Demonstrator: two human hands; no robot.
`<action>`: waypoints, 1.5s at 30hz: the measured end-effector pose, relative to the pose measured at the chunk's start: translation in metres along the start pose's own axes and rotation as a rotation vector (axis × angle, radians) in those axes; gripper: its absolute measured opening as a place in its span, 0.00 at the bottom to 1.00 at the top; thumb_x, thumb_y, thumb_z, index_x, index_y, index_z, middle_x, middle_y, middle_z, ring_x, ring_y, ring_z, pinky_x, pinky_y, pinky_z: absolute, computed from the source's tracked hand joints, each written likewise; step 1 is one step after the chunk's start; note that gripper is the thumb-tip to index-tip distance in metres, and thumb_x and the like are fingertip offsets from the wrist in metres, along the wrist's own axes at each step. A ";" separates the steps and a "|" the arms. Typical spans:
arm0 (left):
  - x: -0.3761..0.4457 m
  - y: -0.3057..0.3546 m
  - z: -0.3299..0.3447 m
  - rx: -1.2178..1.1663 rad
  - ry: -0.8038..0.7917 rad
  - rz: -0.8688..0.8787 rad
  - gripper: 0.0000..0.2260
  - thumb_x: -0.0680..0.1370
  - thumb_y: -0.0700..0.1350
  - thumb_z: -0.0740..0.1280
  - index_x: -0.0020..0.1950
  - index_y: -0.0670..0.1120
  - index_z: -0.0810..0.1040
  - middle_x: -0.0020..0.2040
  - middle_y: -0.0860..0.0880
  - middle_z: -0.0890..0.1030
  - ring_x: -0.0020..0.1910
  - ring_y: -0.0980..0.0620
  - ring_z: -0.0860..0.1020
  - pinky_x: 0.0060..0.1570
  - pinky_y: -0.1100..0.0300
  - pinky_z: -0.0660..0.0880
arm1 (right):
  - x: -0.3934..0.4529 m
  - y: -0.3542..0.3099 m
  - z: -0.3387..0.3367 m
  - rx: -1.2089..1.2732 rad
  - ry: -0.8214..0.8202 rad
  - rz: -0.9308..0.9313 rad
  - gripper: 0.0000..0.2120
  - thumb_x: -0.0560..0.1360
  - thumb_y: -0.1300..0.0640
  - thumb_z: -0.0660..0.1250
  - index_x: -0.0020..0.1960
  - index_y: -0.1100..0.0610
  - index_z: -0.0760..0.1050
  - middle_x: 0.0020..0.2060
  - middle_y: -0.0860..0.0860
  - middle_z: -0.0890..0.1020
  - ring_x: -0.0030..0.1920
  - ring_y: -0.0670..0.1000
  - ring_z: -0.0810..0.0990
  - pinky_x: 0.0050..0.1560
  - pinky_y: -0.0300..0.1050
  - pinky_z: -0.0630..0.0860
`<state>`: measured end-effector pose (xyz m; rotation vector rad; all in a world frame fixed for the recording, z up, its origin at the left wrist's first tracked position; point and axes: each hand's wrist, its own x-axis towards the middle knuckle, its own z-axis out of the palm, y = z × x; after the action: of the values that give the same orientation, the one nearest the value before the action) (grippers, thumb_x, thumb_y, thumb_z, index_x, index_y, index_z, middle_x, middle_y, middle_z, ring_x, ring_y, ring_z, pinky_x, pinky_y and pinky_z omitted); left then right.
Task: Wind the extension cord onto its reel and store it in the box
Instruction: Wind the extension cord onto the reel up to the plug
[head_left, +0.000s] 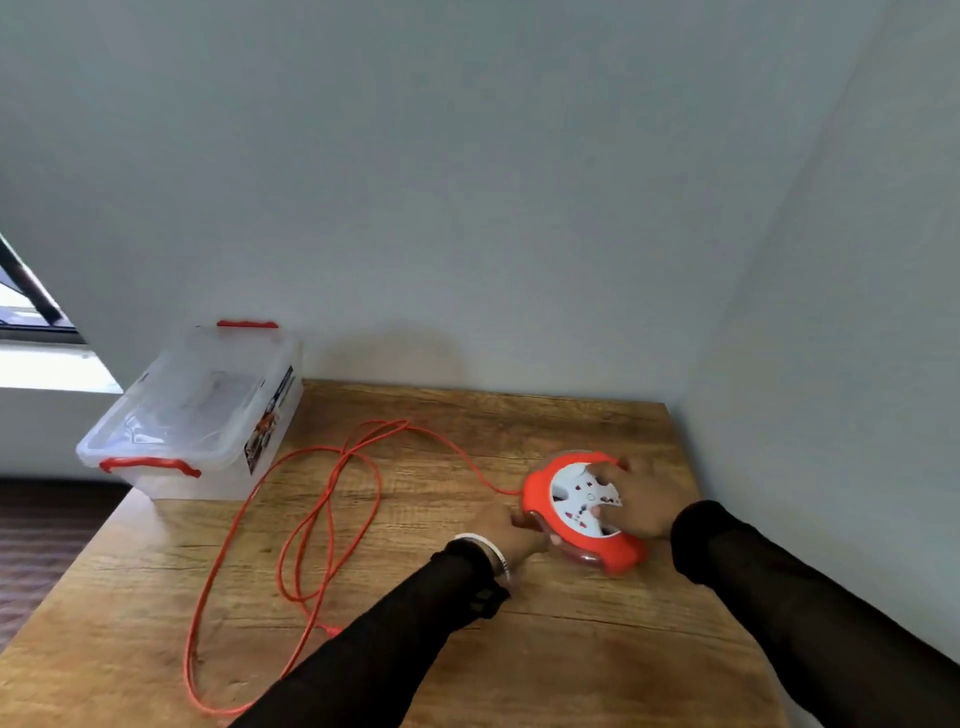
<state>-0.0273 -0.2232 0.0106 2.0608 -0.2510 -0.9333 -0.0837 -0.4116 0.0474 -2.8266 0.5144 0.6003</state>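
The winding looks to be at an early or middle stage, since most of the orange extension cord (332, 499) is off the reel and lies in long loose loops across the wooden table (545, 649), running from the table's near left edge up toward the far side and then right to the reel. The orange and white cord reel (576, 506) lies flat on the table near the right wall, its white socket face turned up. The right hand (641, 501) rests on top of that face with its fingers curled over the white hub, grasping it as if to turn it. The left hand (511, 532) touches the reel's near left rim where the cord enters; it seems to grasp the housing to steady it, though its fingers are partly hidden and the exact hold is hard to make out. The cord's far end appears to lie near the left forearm, but it is too small to tell whether it is a plug. What is left, by my reading, is drawing in nearly all the slack and then carrying the reel over. The clear plastic storage box (208, 415) with red latches (150, 465) stands at the table's far left corner, well apart from the reel. A lid seems to sit on it, so it probably needs opening first, and I cannot tell what, if anything, is inside.
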 end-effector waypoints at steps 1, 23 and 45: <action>0.004 -0.002 0.001 -0.048 0.031 0.008 0.09 0.65 0.48 0.76 0.33 0.48 0.77 0.29 0.51 0.75 0.27 0.54 0.72 0.39 0.56 0.74 | -0.005 -0.005 0.003 0.015 0.019 -0.001 0.27 0.77 0.44 0.61 0.74 0.47 0.60 0.72 0.56 0.63 0.69 0.59 0.67 0.67 0.48 0.65; -0.002 0.010 -0.059 -0.084 -0.191 0.013 0.17 0.71 0.30 0.67 0.55 0.44 0.72 0.44 0.43 0.80 0.27 0.49 0.79 0.28 0.57 0.78 | -0.022 -0.046 -0.008 -0.681 -0.072 -0.672 0.28 0.78 0.58 0.62 0.72 0.38 0.57 0.74 0.60 0.54 0.65 0.67 0.69 0.54 0.54 0.77; -0.010 -0.002 -0.029 -0.455 0.075 0.211 0.24 0.69 0.28 0.70 0.59 0.46 0.69 0.41 0.49 0.74 0.25 0.49 0.73 0.26 0.58 0.73 | -0.031 -0.053 0.032 0.067 0.407 -0.156 0.31 0.75 0.38 0.60 0.75 0.42 0.55 0.51 0.49 0.83 0.49 0.51 0.81 0.39 0.43 0.74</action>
<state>-0.0143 -0.1996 0.0249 1.6113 -0.1908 -0.7062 -0.1012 -0.3451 0.0384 -2.8921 0.3628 -0.0251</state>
